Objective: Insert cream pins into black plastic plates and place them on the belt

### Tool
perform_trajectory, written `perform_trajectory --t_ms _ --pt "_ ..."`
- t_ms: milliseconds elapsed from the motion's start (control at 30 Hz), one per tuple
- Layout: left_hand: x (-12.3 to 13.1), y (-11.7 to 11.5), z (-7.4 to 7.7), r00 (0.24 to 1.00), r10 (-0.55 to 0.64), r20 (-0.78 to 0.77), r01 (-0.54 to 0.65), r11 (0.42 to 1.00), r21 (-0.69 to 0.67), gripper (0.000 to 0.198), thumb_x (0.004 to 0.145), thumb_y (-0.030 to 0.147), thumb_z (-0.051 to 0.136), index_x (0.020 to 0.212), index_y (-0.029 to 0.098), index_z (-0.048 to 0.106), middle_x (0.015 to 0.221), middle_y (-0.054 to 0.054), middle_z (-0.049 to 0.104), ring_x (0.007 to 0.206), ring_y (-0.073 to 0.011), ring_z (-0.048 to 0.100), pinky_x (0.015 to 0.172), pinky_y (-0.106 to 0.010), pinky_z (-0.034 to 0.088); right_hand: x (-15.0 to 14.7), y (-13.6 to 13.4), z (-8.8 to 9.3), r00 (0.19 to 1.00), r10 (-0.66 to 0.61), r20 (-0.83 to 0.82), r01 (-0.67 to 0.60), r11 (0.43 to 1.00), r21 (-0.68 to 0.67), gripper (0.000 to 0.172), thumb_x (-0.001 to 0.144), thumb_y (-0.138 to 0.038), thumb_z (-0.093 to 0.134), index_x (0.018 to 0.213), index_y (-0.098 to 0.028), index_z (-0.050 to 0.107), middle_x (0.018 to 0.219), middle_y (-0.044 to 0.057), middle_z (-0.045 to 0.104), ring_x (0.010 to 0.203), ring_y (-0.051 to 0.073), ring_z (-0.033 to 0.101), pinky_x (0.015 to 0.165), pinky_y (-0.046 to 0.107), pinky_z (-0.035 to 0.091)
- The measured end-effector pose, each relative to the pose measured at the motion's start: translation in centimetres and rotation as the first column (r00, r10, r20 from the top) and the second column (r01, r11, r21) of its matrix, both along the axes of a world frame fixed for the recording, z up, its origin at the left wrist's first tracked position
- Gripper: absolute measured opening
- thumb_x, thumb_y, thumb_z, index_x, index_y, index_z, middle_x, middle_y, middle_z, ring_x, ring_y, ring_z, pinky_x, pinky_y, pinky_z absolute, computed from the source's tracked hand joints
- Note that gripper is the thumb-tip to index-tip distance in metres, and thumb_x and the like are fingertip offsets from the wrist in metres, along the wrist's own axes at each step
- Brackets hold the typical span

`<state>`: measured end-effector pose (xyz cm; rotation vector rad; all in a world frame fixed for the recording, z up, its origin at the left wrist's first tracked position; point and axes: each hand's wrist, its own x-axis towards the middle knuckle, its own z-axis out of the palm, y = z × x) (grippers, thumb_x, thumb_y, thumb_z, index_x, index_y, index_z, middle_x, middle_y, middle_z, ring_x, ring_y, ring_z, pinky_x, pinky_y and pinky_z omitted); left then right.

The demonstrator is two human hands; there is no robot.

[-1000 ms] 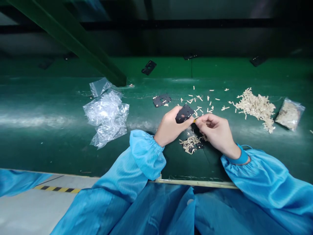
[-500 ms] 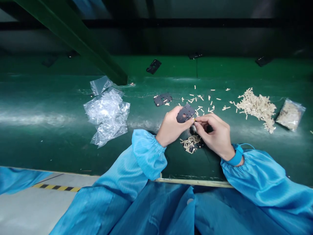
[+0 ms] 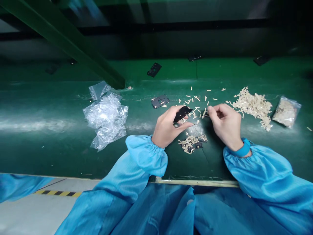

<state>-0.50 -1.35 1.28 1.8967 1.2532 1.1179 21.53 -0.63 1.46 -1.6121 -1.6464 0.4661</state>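
Note:
My left hand point(image 3: 167, 128) pinches a thin black perforated plate point(image 3: 183, 113), tilted, just above the green belt point(image 3: 49, 137). My right hand point(image 3: 226, 125) is a little to the right of it, fingers curled together at the tips over scattered small beige strips point(image 3: 195, 98); what they pinch is too small to name. A small heap of beige strips point(image 3: 192, 143) mixed with dark bits lies below and between both hands. Another black plate point(image 3: 159, 101) lies flat on the belt beyond my left hand.
A big pile of beige strips point(image 3: 254, 106) and a full clear bag point(image 3: 286, 112) lie at the right. Crumpled empty plastic bags point(image 3: 105, 116) sit at the left. More black plates point(image 3: 154, 69) lie on the far ledge. A green beam point(image 3: 73, 42) slants overhead.
My right hand has pulled away from the plate's edge, up and to the right over the loose strips. The left hand tilted the plate flatter and lowered it a little.

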Motion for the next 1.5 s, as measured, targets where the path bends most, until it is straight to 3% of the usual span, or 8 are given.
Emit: perform_trajectory --t_ms 133,333,533,767,1033,1200,1333,1500 --pt "-0.3 0.1 -0.3 0.997 0.008 -0.08 0.005 0.987 0.161 0.056 0.079 0.049 0.081 0.125 0.023 0.061 0.102 -0.003 0.071 0.075 -0.012 0.066 0.08 -0.029 0.058 -0.4 -0.5 0.7 0.967 0.148 -0.21 -0.168 0.982 -0.083 0.016 0.09 -0.026 0.068 0.105 -0.02 0.07 0.088 0.003 0.064 0.069 0.014 0.054 0.063 0.03 0.046" --pt "-0.5 0.0 -0.2 0.999 -0.029 -0.046 0.033 0.996 0.087 0.065 0.074 0.056 0.082 0.127 0.024 0.062 0.108 -0.006 0.071 0.082 -0.0159 0.068 0.081 -0.032 0.057 -1.1 -1.3 1.6 0.528 0.063 -0.847 -0.732 0.539 -0.417 0.03 0.092 -0.044 0.069 0.08 -0.016 0.067 0.069 0.0 0.06 0.052 0.008 0.042 0.046 0.023 0.028" --pt "-0.5 0.0 -0.1 0.998 -0.065 -0.014 0.065 0.996 0.065 0.062 0.076 0.053 0.082 0.126 0.024 0.061 0.112 -0.007 0.07 0.095 -0.0193 0.069 0.083 -0.034 0.057 -1.4 -1.6 1.9 0.372 -0.071 -0.926 -0.821 0.44 -0.363 0.026 0.084 -0.038 0.077 0.077 -0.016 0.065 0.057 -0.005 0.048 0.051 0.008 0.035 0.048 0.024 0.025" --pt "-0.5 0.3 -0.2 0.994 -0.108 0.018 0.105 0.987 0.122 0.059 0.078 0.042 0.084 0.128 0.024 0.059 0.114 -0.006 0.07 0.102 -0.019 0.068 0.088 -0.032 0.055 -1.3 -1.6 1.5 0.371 -0.046 -0.927 -0.797 0.496 -0.344 0.023 0.081 -0.031 0.077 0.073 -0.018 0.06 0.054 -0.007 0.045 0.05 0.008 0.035 0.05 0.024 0.026" --pt "0.2 0.9 0.0 0.969 0.142 0.204 -0.085 0.961 -0.264 0.012 0.097 0.028 0.058 0.102 0.019 0.064 0.104 -0.006 0.069 0.1 -0.0167 0.067 0.094 -0.033 0.053 -1.5 -1.7 0.7 0.687 0.087 -0.722 -0.424 0.854 -0.301 0.019 0.082 -0.029 0.077 0.076 -0.018 0.062 0.07 -0.002 0.06 0.057 0.009 0.047 0.051 0.023 0.037" --pt "0.2 1.3 0.2 0.876 0.221 0.429 -0.024 0.908 -0.418 0.025 0.076 0.02 0.077 0.091 0.019 0.057 0.092 -0.001 0.067 0.085 -0.0118 0.066 0.081 -0.026 0.058 -1.8 -1.6 1.0 0.763 0.143 -0.631 -0.385 0.884 -0.266 0.016 0.08 -0.027 0.075 0.073 -0.019 0.063 0.069 -0.001 0.063 0.058 0.011 0.052 0.051 0.024 0.041" --pt "0.4 1.1 0.5 0.791 0.264 0.552 0.116 0.821 -0.559 0.04 0.078 0.02 0.074 0.114 0.022 0.056 0.106 -0.004 0.065 0.092 -0.0137 0.069 0.078 -0.028 0.064 -2.0 -1.5 1.2 0.792 0.15 -0.591 -0.354 0.902 -0.246 0.017 0.079 -0.027 0.075 0.071 -0.021 0.061 0.067 -0.001 0.062 0.056 0.011 0.052 0.05 0.025 0.041" --pt "0.9 0.7 0.3 0.768 0.289 0.572 0.199 0.741 -0.641 0.021 0.082 0.024 0.071 0.099 0.019 0.061 0.106 -0.004 0.064 0.096 -0.0142 0.068 0.082 -0.031 0.064 -2.2 -1.7 1.1 0.806 0.137 -0.575 -0.305 0.93 -0.205 0.013 0.076 -0.02 0.073 0.071 -0.021 0.061 0.066 -0.001 0.063 0.057 0.011 0.053 0.051 0.025 0.043"
